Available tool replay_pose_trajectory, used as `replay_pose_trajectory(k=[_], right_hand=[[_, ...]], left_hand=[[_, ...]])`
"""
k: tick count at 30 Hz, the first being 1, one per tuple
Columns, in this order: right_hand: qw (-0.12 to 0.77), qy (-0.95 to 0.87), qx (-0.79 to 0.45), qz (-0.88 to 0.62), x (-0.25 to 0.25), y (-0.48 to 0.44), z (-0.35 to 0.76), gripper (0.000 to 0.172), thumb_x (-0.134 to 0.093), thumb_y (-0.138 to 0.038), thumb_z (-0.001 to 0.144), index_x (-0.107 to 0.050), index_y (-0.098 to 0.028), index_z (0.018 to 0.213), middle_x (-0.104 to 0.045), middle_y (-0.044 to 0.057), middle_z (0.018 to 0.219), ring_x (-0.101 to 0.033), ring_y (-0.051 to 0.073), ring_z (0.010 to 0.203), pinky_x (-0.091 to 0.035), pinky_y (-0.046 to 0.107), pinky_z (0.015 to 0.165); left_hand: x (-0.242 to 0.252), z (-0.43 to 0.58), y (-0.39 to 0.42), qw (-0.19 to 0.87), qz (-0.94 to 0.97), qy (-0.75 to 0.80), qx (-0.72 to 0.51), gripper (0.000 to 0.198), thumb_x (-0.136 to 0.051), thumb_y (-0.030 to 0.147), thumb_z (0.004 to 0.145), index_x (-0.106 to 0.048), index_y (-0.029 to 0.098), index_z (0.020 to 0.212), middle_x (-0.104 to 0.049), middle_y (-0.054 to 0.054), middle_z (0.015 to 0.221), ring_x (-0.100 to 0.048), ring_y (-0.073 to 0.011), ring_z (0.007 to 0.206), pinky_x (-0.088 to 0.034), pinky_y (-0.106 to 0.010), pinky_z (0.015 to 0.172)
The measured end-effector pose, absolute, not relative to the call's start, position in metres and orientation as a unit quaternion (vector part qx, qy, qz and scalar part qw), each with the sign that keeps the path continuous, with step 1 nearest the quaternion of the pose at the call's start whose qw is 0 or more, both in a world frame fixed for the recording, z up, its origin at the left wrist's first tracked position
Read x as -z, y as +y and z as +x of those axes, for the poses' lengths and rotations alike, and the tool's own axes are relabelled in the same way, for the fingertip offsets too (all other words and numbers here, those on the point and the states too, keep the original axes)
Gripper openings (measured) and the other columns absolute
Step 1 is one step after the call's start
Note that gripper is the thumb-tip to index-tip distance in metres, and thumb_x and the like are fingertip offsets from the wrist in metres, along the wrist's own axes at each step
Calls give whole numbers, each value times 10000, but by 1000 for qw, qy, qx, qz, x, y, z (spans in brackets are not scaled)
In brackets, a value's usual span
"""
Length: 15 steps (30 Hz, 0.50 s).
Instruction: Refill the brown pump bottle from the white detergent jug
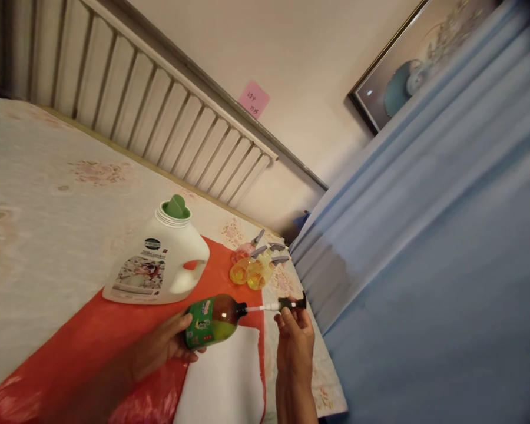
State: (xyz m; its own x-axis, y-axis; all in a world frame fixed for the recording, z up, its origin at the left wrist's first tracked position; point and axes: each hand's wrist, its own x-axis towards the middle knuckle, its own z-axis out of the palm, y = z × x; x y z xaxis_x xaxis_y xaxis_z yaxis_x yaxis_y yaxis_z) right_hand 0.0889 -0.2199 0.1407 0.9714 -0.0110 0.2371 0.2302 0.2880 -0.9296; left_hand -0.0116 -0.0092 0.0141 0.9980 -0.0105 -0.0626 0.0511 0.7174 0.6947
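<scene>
My left hand (pixel 161 344) grips a brown bottle (pixel 214 321) with a green label, held on its side above a red plastic sheet (pixel 92 344). Yellow-green liquid shows inside the bottle. My right hand (pixel 295 333) pinches the black pump head (pixel 291 304), which is drawn out of the bottle's neck on its white tube (pixel 262 307). A large white jug (pixel 161 262) with a green spout stands open on the red sheet just behind the bottle.
Three small spray bottles (pixel 252 266) with grey triggers, one pink and two yellow, lie beyond the red sheet. A white cloth (pixel 227 383) lies under my hands. Everything rests on a floral tablecloth (pixel 48 194). Blue curtains (pixel 424 247) hang right; a radiator (pixel 159 112) lines the wall.
</scene>
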Motion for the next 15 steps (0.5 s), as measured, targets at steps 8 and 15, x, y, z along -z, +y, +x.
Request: replay_pose_trajectory(k=[8, 15], right_hand=[[804, -28, 75, -589, -122, -236, 113, 404, -793, -359, 609, -623, -199, 939, -682, 25, 940, -655, 155, 791, -486, 232, 611], [764, 39, -37, -642, -61, -200, 144, 302, -797, -340, 554, -546, -204, 652, -561, -42, 508, -558, 137, 461, -433, 246, 436]], left_hand=[[-10, -35, 7, 938, 344, 33, 4, 496, -600, 530, 857, -649, 162, 1186, -769, -106, 992, -688, -263, 848, -540, -353, 690], [-2, -61, 20, 948, 312, 60, -9, 592, -593, 554, 860, -565, 190, 1326, -712, -105, 1198, -673, -283, 1013, -537, -370, 810]])
